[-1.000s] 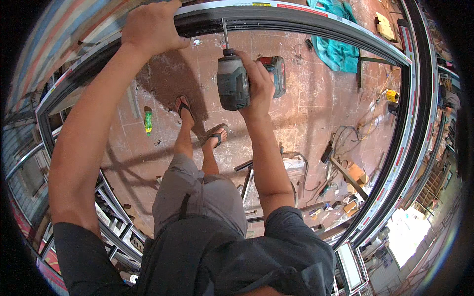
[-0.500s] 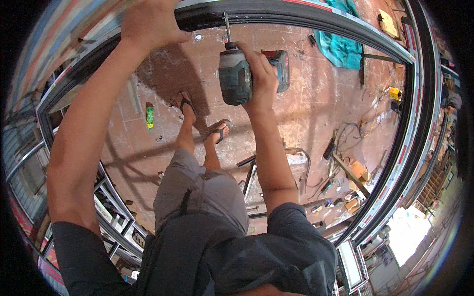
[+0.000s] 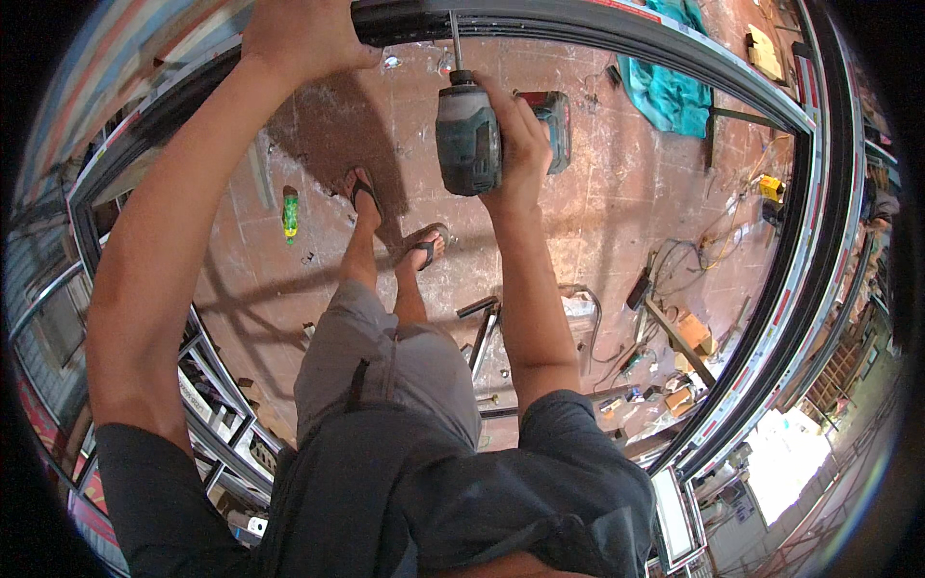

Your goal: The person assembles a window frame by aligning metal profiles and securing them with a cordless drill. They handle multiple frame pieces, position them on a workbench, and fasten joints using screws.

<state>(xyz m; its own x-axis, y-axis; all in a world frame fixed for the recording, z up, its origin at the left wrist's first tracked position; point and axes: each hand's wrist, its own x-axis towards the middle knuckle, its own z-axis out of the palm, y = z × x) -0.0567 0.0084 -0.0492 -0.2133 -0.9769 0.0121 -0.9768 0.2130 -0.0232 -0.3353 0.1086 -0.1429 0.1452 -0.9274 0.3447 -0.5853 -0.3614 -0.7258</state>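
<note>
My right hand (image 3: 521,149) is wrapped round a teal and black cordless impact driver (image 3: 468,144) with a red-topped battery. Its long thin bit (image 3: 457,43) points away from me, and its tip meets or overlaps the far bar of a large dark metal frame (image 3: 568,31). Whether the tip sits in a screw is too small to tell. Up at the far left, my left hand (image 3: 306,39) holds that same bar, with the thumb on its near side; the other fingers are partly cut off by the picture's edge.
Through the frame show my sandalled feet (image 3: 424,252) on a reddish floor. A green bottle (image 3: 290,214) lies left of them. To the right are a teal cloth (image 3: 665,91), tangled cables (image 3: 694,255), a wooden-handled hammer (image 3: 674,332) and scattered scraps. More metal frames (image 3: 207,405) stand lower left.
The impact driver and my right hand have shifted slightly right and farther away, with the bit's tip still at the far bar. My left hand keeps its hold; the whole view has moved a little.
</note>
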